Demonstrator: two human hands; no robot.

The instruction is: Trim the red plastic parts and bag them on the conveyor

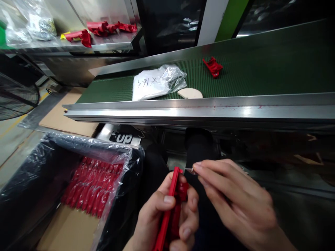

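Note:
A long red plastic part (167,218) is gripped in my left hand (157,212), thumb on its near face and fingers curled round the other side. Just right of the part's upper end, my right hand (235,195) pinches a small thin blade-like piece (189,170) between thumb and forefinger. The piece points left toward the red part, with a narrow gap seeming to lie between them. Most of the small piece is hidden by the fingertips. Another red part (213,67) lies on the green conveyor belt (251,75) ahead.
A metal rail (209,108) edges the belt, which carries a plastic bag (154,83) and a beige half-round piece (190,93). Rows of red parts (91,184) fill part of a lined black bin (123,205). More red parts (101,28) lie on a metal shelf (112,45).

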